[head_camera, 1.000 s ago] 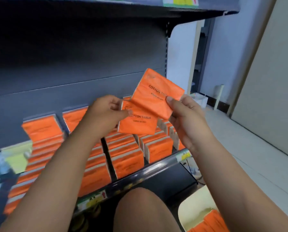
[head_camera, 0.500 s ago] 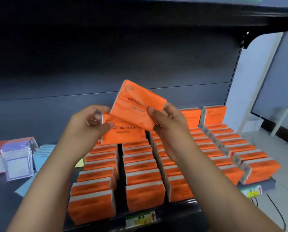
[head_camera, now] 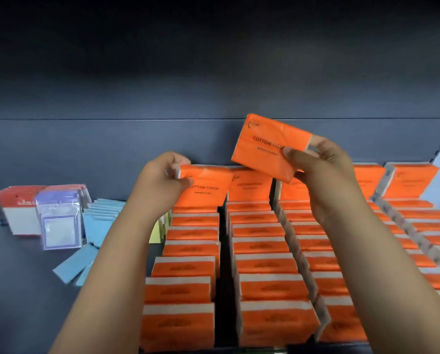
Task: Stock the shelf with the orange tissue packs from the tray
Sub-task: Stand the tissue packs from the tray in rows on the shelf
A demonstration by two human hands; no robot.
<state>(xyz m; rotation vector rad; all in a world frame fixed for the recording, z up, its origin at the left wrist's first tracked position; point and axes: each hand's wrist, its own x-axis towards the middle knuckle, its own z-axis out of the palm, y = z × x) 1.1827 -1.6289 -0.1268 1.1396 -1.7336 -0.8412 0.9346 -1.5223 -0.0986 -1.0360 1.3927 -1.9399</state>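
My left hand (head_camera: 160,180) grips an orange tissue pack (head_camera: 206,187) by its left end, upright at the back of the leftmost orange row against the shelf's rear wall. My right hand (head_camera: 321,175) holds a second orange tissue pack (head_camera: 267,146) by its right end, tilted in the air above the back of the middle rows. Several rows of orange packs (head_camera: 265,272) fill the dark shelf (head_camera: 22,290) from back to front. The tray is out of view.
Left of the orange rows stand red-and-white packs (head_camera: 19,210), purple packs (head_camera: 59,221) and light blue packs (head_camera: 101,218), with loose blue ones (head_camera: 73,267) lying flat. A yellow item (head_camera: 155,233) sits behind my left forearm. The upper shelf overhangs darkly above.
The two packs, held together before, are now apart: my left hand has lowered its pack onto the back of the leftmost row and my right hand has moved its pack to the right.
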